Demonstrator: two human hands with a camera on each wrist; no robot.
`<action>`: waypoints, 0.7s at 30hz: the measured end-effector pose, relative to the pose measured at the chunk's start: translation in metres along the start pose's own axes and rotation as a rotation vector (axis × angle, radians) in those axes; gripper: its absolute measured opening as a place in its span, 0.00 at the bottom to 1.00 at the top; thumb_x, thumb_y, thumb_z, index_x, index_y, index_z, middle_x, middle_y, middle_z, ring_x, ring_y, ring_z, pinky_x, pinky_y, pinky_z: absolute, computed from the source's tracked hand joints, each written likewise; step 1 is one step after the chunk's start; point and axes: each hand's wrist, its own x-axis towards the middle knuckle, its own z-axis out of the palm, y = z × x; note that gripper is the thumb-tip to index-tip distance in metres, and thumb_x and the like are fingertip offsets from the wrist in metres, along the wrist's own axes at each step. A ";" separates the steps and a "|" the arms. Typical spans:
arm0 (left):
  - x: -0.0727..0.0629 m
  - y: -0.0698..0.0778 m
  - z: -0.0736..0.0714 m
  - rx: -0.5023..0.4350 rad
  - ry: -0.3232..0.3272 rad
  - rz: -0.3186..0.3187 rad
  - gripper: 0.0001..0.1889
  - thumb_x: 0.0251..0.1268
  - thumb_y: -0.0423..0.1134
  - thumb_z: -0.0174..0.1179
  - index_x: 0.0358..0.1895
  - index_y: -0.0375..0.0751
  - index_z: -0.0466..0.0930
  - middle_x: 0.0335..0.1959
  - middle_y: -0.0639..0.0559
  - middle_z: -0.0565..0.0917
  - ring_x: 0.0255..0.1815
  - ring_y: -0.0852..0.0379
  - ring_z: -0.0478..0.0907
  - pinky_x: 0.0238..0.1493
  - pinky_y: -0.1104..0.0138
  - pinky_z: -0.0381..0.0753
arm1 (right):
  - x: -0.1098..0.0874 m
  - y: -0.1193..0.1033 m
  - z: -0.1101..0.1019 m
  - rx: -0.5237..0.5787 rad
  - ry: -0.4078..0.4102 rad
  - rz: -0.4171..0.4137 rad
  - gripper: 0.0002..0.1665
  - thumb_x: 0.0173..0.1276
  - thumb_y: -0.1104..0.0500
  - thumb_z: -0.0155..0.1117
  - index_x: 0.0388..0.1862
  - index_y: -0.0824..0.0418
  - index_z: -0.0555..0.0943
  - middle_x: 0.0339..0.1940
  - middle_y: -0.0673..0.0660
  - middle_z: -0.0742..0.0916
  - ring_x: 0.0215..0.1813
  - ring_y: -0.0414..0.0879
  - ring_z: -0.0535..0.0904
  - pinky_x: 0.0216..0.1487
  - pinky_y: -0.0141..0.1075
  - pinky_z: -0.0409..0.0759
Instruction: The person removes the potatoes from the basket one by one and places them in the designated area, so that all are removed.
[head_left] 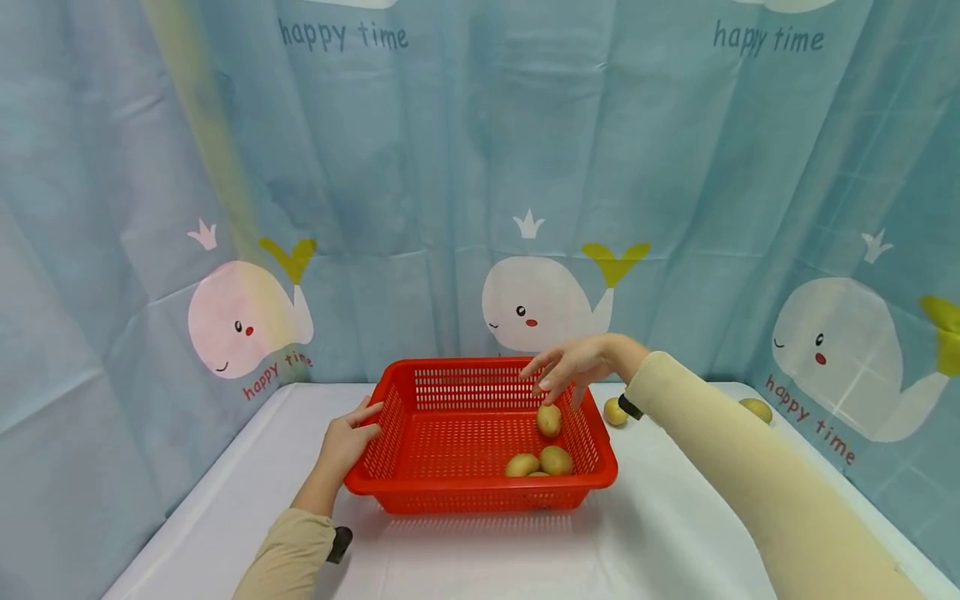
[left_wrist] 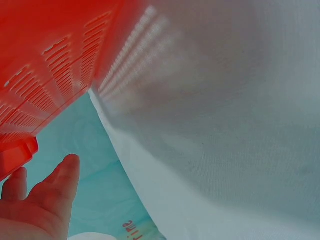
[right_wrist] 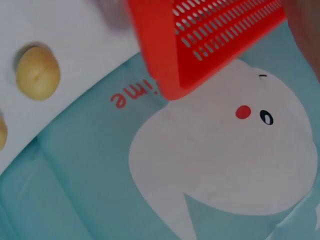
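My left hand [head_left: 347,446] holds the left rim of a red plastic basket [head_left: 480,482], with digits over the edge; in the left wrist view, other fingers [left_wrist: 65,180] show outside the rim. Inside the basket's right end, my right hand [head_left: 573,367] hangs with fingers loosely spread, above a potato [head_left: 548,422]. Whether the fingertips touch that potato, I cannot tell. Near the front wall lie two more potatoes, one paler [head_left: 522,465] and one to its right [head_left: 557,461], with part of another between them. The right wrist view shows the basket's corner but not the fingertips.
Right of the basket a potato [head_left: 616,412] lies on the white tabletop [head_left: 480,554], partly behind the right wrist. Another potato [head_left: 756,409] is near the table's right edge. A blue curtain [head_left: 420,167] with whale prints hangs behind and at both sides.
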 end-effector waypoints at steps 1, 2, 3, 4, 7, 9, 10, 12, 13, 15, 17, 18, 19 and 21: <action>0.000 0.000 0.000 0.006 0.004 0.003 0.27 0.66 0.29 0.47 0.69 0.33 0.66 0.76 0.43 0.56 0.75 0.37 0.50 0.62 0.49 0.69 | 0.004 -0.001 -0.001 -0.011 -0.016 0.007 0.32 0.68 0.59 0.61 0.71 0.59 0.68 0.67 0.61 0.73 0.64 0.62 0.72 0.56 0.60 0.73; 0.000 0.000 0.000 0.009 0.007 0.006 0.27 0.66 0.29 0.47 0.69 0.32 0.66 0.76 0.42 0.56 0.75 0.37 0.49 0.63 0.49 0.68 | 0.007 -0.001 -0.001 -0.019 -0.027 0.015 0.31 0.69 0.59 0.60 0.71 0.58 0.69 0.66 0.61 0.73 0.64 0.61 0.73 0.55 0.59 0.74; -0.001 0.001 0.000 0.011 0.010 0.007 0.27 0.65 0.29 0.47 0.69 0.32 0.66 0.75 0.42 0.56 0.75 0.37 0.49 0.64 0.49 0.67 | 0.010 -0.001 -0.002 -0.027 -0.041 0.025 0.31 0.69 0.59 0.60 0.71 0.58 0.69 0.66 0.60 0.74 0.64 0.61 0.73 0.54 0.58 0.75; -0.001 0.001 0.000 0.013 0.012 0.013 0.27 0.65 0.28 0.48 0.69 0.31 0.67 0.75 0.42 0.56 0.76 0.37 0.49 0.65 0.49 0.65 | 0.013 -0.001 -0.003 -0.034 -0.056 0.034 0.31 0.69 0.59 0.60 0.71 0.57 0.69 0.66 0.60 0.74 0.64 0.61 0.73 0.53 0.56 0.77; 0.000 0.002 0.000 0.017 0.017 0.028 0.27 0.63 0.28 0.48 0.68 0.30 0.67 0.75 0.42 0.57 0.76 0.38 0.48 0.66 0.51 0.62 | 0.022 -0.001 -0.003 -0.050 -0.085 0.076 0.30 0.69 0.59 0.59 0.71 0.55 0.70 0.64 0.59 0.77 0.63 0.60 0.75 0.53 0.54 0.78; 0.002 0.004 0.001 0.010 0.010 0.036 0.27 0.64 0.28 0.48 0.68 0.31 0.67 0.75 0.42 0.57 0.76 0.38 0.48 0.66 0.51 0.63 | 0.029 0.000 -0.003 -0.058 -0.107 0.108 0.30 0.69 0.60 0.60 0.70 0.54 0.70 0.62 0.59 0.78 0.63 0.61 0.74 0.55 0.56 0.76; 0.002 0.004 0.001 0.011 0.008 0.039 0.26 0.64 0.29 0.48 0.68 0.31 0.67 0.75 0.42 0.57 0.76 0.38 0.48 0.66 0.51 0.63 | 0.032 0.000 -0.002 -0.062 -0.117 0.125 0.30 0.69 0.60 0.59 0.70 0.54 0.70 0.62 0.59 0.78 0.64 0.62 0.74 0.56 0.58 0.74; 0.001 0.004 0.001 0.014 0.007 0.032 0.26 0.65 0.29 0.48 0.68 0.31 0.67 0.75 0.42 0.56 0.76 0.38 0.48 0.66 0.50 0.64 | 0.042 0.000 0.001 -0.054 -0.139 0.158 0.31 0.69 0.61 0.60 0.71 0.55 0.70 0.62 0.61 0.78 0.65 0.63 0.73 0.59 0.61 0.70; 0.000 0.004 0.000 0.018 0.008 0.030 0.26 0.65 0.29 0.48 0.68 0.31 0.67 0.75 0.42 0.56 0.76 0.37 0.48 0.66 0.50 0.63 | 0.047 0.001 0.003 -0.053 -0.150 0.168 0.31 0.68 0.61 0.60 0.71 0.56 0.70 0.62 0.62 0.78 0.65 0.64 0.72 0.60 0.62 0.68; -0.002 0.003 -0.001 0.024 0.012 0.022 0.26 0.65 0.29 0.48 0.68 0.30 0.66 0.75 0.42 0.56 0.76 0.37 0.48 0.66 0.49 0.63 | 0.058 0.001 0.008 -0.060 -0.166 0.185 0.31 0.68 0.62 0.61 0.70 0.57 0.71 0.62 0.61 0.78 0.64 0.63 0.73 0.61 0.62 0.66; -0.003 0.002 -0.001 0.028 0.015 0.022 0.26 0.65 0.28 0.48 0.68 0.30 0.67 0.75 0.42 0.56 0.76 0.38 0.48 0.67 0.49 0.62 | 0.067 0.002 0.013 -0.075 -0.171 0.205 0.30 0.67 0.62 0.62 0.69 0.56 0.72 0.63 0.59 0.77 0.63 0.62 0.74 0.63 0.62 0.65; -0.003 0.002 -0.001 0.027 0.013 0.024 0.26 0.65 0.28 0.48 0.68 0.30 0.66 0.75 0.41 0.56 0.76 0.38 0.48 0.67 0.49 0.62 | 0.071 0.003 0.015 -0.092 -0.169 0.219 0.29 0.66 0.62 0.63 0.67 0.54 0.74 0.63 0.58 0.77 0.63 0.60 0.75 0.63 0.62 0.65; -0.003 0.002 -0.001 0.025 0.011 0.027 0.26 0.65 0.28 0.48 0.68 0.30 0.67 0.75 0.41 0.56 0.76 0.38 0.47 0.67 0.50 0.61 | 0.075 0.004 0.017 -0.116 -0.167 0.233 0.28 0.66 0.62 0.64 0.66 0.53 0.76 0.62 0.57 0.78 0.62 0.59 0.75 0.63 0.61 0.65; -0.002 0.002 0.001 0.022 0.007 0.026 0.26 0.65 0.28 0.48 0.68 0.30 0.67 0.75 0.42 0.56 0.76 0.38 0.47 0.65 0.51 0.62 | 0.081 0.008 0.022 -0.147 -0.171 0.275 0.26 0.65 0.60 0.65 0.63 0.50 0.78 0.62 0.56 0.78 0.61 0.57 0.76 0.63 0.59 0.66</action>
